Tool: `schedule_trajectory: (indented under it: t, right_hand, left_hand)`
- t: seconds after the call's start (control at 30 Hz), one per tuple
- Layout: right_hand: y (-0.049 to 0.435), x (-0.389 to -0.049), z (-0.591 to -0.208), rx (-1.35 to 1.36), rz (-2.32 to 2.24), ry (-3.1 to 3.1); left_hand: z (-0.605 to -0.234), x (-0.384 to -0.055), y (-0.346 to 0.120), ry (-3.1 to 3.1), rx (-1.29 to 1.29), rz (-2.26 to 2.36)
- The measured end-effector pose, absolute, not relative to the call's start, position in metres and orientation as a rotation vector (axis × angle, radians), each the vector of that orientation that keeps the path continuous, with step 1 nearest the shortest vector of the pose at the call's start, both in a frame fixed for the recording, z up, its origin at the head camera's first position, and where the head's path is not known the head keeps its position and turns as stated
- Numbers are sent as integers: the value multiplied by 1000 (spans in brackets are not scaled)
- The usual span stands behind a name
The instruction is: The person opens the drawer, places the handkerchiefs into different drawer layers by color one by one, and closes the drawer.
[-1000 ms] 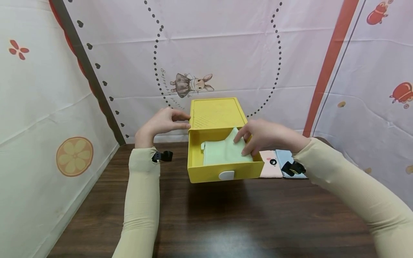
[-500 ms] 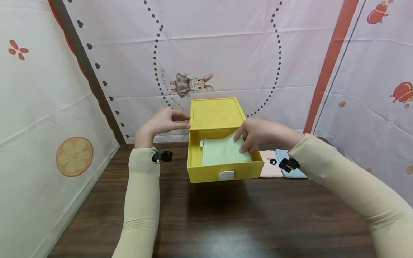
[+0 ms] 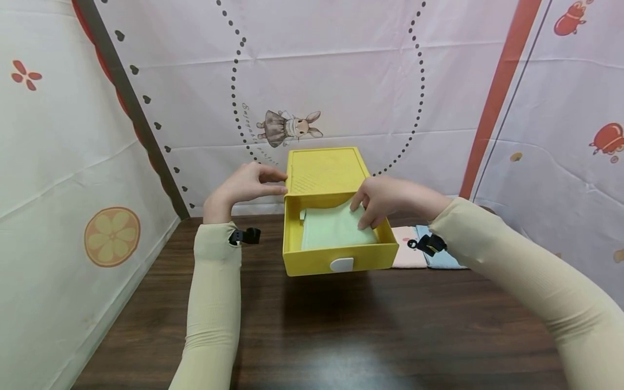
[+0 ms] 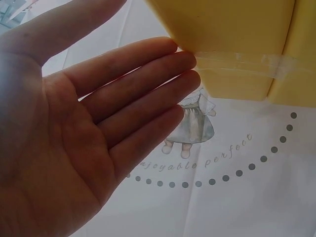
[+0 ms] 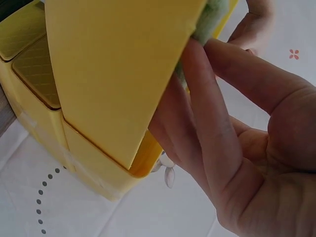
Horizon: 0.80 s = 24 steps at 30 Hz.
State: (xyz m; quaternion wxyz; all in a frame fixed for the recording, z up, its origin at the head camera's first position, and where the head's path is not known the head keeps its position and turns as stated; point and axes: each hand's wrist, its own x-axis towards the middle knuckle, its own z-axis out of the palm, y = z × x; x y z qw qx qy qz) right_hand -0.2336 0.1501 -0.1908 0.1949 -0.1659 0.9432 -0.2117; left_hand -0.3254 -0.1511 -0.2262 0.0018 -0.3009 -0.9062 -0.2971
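Three printed fabric walls [image 3: 341,81] and one dark wood-grain tabletop [image 3: 336,336] surround your work.

Hands, two. Your right hand [image 3: 385,197] pinches the right part of one folded green cloth [image 3: 331,230] between thumb and fingers. Your left hand [image 3: 244,185] is extended and grasps nothing, its four fingers straight in the left wrist view and its fingertips at the left side of the cabinet [image 3: 326,170].

Green cloth, one: lying inside the drawer, folded, with one small pale tab [image 3: 302,215] at its left edge; you cannot count its layers from here.

Drawer [image 3: 307,263], one: yellow, standing out from the cabinet toward you, with one white handle [image 3: 342,265] on its front.

Cabinet, one: yellow, at the back of the tabletop; your left wrist view shows one seam down its side and clear tape [image 4: 247,64] across it.

Sleeves, two, both cream: left sleeve [image 3: 214,303], right sleeve [image 3: 526,281]. Black wrist straps, two: left strap [image 3: 245,236], right strap [image 3: 431,245].

Other cloths, two: one pink cloth [image 3: 407,257] and one blue cloth [image 3: 441,261], side by side on the tabletop to the right of the drawer, the blue one partly covered by your right strap.

Rabbit print [image 3: 287,127], one, on the back wall.
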Motion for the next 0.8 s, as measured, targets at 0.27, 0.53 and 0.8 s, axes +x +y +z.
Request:
schedule_trajectory:
  t: [0.27, 0.53, 0.8]
  right_hand:
    - [148, -236, -191, -476, -561, 2649]
    - [145, -240, -192, -437, -525, 2646]
    - [144, -239, -193, -461, -449, 2651]
  left_hand:
    - [-225, -325, -151, -2847, -949, -936]
    - [-224, -325, -150, -2838, -948, -931]
    - [-224, -324, -150, -2841, -946, -935]
